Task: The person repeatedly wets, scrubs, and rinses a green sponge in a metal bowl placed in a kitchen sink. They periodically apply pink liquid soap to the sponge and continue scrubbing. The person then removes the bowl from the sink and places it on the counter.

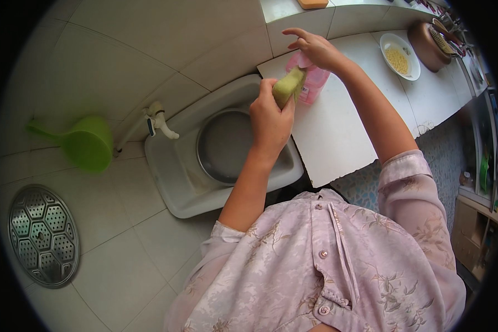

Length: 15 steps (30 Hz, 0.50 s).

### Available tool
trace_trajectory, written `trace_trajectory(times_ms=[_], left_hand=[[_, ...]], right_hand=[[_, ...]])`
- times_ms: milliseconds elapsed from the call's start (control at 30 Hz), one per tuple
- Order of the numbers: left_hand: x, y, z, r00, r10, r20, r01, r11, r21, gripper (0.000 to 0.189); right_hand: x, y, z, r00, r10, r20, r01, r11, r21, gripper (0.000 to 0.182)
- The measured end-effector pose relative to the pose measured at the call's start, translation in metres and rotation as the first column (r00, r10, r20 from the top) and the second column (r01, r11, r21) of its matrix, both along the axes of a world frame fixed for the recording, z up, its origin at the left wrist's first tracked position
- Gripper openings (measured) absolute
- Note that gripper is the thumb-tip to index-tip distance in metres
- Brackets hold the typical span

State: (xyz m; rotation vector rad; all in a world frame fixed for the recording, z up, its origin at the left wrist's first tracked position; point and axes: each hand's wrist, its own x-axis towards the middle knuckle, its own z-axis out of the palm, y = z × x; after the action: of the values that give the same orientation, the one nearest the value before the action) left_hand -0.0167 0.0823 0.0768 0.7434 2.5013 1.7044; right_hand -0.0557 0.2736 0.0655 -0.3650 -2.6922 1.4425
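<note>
My left hand [272, 110] grips a soft yellow-green block, apparently a sponge [288, 87], in front of a pink plastic container [313, 89] that bears a label. The container stands on the white tiled counter by the sink's corner. My right hand [313, 50] is at the container's top, wrist bent, with a forefinger stretched toward the wall. A pale pink flap or lid shows under its palm; whether the fingers hold it is hidden. Below my left hand, a round metal pan [224, 145] lies in the grey sink [178, 186].
A white plastic tap [162, 120] juts over the sink. On the wall hang a green dipper [87, 143] and a perforated metal steamer plate [43, 236]. Farther along the counter are a white bowl [415, 70] of small yellow pieces and a brown pot [427, 47]. The counter's front edge [357, 168] is chipped.
</note>
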Motion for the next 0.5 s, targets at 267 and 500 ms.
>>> trace_trajectory(times_ms=[267, 500], left_hand=[[-0.013, -0.063, -0.002, 0.914, -0.193, 0.356, -0.016, 0.861, 0.508, 0.021], [-0.017, -0.1, -0.016, 0.795, -0.308, 0.523, -0.128, 0.757, 0.641, 0.02]], right_hand=[[0.032, -0.03, 0.035, 0.581, -0.305, -0.754, 0.414, 0.909, -0.048, 0.032], [0.067, -0.153, -0.004, 0.921, -0.386, -0.052, 0.141, 0.454, -0.88, 0.034]])
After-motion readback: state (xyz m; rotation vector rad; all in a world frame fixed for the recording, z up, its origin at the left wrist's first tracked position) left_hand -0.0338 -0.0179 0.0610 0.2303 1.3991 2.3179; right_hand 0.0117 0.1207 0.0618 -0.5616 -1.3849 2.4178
